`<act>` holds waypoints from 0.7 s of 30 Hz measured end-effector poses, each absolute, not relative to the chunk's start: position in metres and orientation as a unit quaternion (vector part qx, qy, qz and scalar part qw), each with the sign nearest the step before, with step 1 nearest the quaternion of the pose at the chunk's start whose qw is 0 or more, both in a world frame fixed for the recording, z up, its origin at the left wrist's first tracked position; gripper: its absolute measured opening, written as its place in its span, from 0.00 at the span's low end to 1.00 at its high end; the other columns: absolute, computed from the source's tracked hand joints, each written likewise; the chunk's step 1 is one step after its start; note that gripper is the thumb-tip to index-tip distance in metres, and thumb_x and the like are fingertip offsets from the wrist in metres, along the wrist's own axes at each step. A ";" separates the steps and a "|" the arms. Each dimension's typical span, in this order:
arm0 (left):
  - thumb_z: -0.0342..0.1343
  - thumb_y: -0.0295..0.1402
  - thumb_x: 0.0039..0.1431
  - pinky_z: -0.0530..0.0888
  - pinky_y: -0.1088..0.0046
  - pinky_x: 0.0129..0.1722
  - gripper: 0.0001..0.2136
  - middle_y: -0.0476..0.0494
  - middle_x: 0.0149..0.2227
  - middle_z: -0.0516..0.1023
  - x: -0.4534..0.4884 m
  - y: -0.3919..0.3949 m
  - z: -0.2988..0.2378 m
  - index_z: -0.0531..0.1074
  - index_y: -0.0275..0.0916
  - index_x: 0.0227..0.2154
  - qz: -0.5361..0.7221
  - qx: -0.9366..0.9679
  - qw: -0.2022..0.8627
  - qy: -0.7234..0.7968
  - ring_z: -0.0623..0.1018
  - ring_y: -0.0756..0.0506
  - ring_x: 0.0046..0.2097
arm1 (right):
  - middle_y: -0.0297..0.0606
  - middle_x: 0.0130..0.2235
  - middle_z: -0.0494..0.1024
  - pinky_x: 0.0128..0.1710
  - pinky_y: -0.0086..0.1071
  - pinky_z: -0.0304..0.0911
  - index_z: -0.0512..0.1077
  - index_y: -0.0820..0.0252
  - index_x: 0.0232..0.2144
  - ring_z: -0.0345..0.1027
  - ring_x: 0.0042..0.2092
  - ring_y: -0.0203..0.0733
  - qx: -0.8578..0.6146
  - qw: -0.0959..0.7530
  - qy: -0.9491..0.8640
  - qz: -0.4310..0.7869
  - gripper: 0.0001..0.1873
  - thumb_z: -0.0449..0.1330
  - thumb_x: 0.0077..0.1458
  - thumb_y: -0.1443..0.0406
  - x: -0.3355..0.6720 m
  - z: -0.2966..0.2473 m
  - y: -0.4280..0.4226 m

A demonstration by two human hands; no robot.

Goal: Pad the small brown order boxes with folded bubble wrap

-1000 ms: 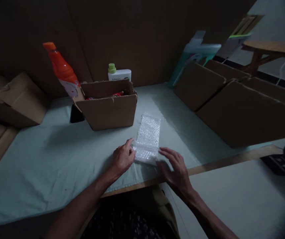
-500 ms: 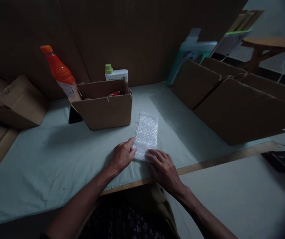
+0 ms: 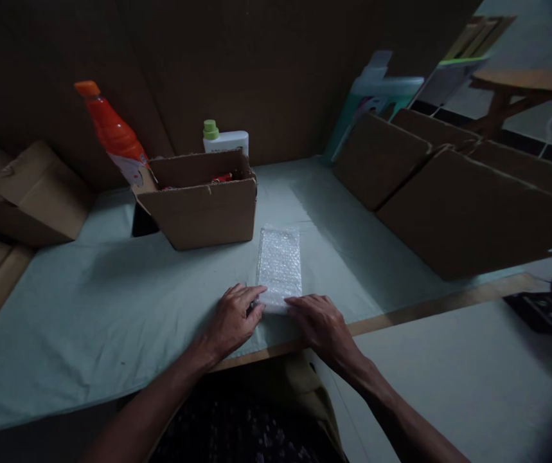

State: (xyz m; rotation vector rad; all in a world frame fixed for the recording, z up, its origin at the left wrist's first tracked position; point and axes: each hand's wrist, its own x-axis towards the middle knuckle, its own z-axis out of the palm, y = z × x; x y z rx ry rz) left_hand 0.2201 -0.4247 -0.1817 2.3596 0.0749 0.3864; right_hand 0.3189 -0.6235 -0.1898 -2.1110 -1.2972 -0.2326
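A clear sheet of bubble wrap (image 3: 279,260) lies on the pale green cloth, its long side running away from me. My left hand (image 3: 237,318) pinches its near left corner between thumb and fingers. At the near right corner, my right hand (image 3: 321,325) has its fingers curled over the edge, the thumb partly hidden. The near edge looks folded or doubled between both hands. Just beyond, to the left, stands an open cardboard box (image 3: 208,218) with something red inside, mostly hidden by the box wall.
Behind the box are an orange bottle (image 3: 114,132) and a white bottle with green cap (image 3: 226,140). Cardboard boxes (image 3: 478,212) stand at right, a teal jug (image 3: 369,96) behind them. Another carton (image 3: 39,193) is at left. The table's front edge (image 3: 382,321) runs close to my hands.
The bubble wrap has shifted slightly toward me and left, and lies straighter. My left hand has moved down to its near corner; my right hand has shifted slightly right, still at the near edge.
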 end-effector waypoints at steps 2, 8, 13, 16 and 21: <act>0.54 0.27 0.60 0.76 0.64 0.48 0.15 0.40 0.43 0.83 0.227 -0.425 -0.183 0.76 0.36 0.49 0.133 0.919 0.366 0.063 0.80 0.43 0.43 | 0.40 0.37 0.82 0.36 0.37 0.65 0.73 0.59 0.46 0.74 0.36 0.44 -0.807 0.324 -0.481 -0.111 0.10 0.56 0.64 0.68 0.320 -0.191 -0.623; 0.54 0.28 0.60 0.76 0.66 0.47 0.16 0.40 0.43 0.83 0.239 -0.425 -0.177 0.75 0.38 0.51 0.074 0.930 0.338 0.120 0.81 0.43 0.41 | 0.44 0.48 0.79 0.47 0.43 0.63 0.71 0.55 0.50 0.71 0.49 0.49 -0.803 0.308 -0.466 -0.206 0.16 0.59 0.60 0.70 0.317 -0.191 -0.631; 0.55 0.29 0.61 0.76 0.69 0.44 0.15 0.44 0.38 0.83 0.246 -0.429 -0.174 0.75 0.40 0.51 0.071 0.936 0.315 0.141 0.81 0.44 0.38 | 0.42 0.53 0.78 0.51 0.45 0.60 0.72 0.54 0.50 0.68 0.56 0.51 -0.812 0.247 -0.500 -0.172 0.15 0.58 0.60 0.69 0.316 -0.194 -0.629; 0.56 0.30 0.61 0.76 0.67 0.45 0.14 0.43 0.37 0.82 0.248 -0.429 -0.175 0.75 0.38 0.50 0.083 0.939 0.305 0.136 0.80 0.44 0.39 | 0.42 0.52 0.79 0.52 0.45 0.59 0.73 0.55 0.49 0.68 0.56 0.51 -0.818 0.229 -0.500 -0.166 0.14 0.59 0.61 0.69 0.320 -0.196 -0.623; 0.56 0.34 0.62 0.73 0.59 0.54 0.15 0.35 0.50 0.77 0.239 -0.425 -0.179 0.73 0.34 0.50 0.188 0.938 0.286 0.059 0.75 0.39 0.52 | 0.40 0.48 0.82 0.50 0.44 0.60 0.73 0.57 0.47 0.72 0.52 0.49 -0.814 0.249 -0.503 -0.154 0.10 0.58 0.63 0.70 0.328 -0.200 -0.619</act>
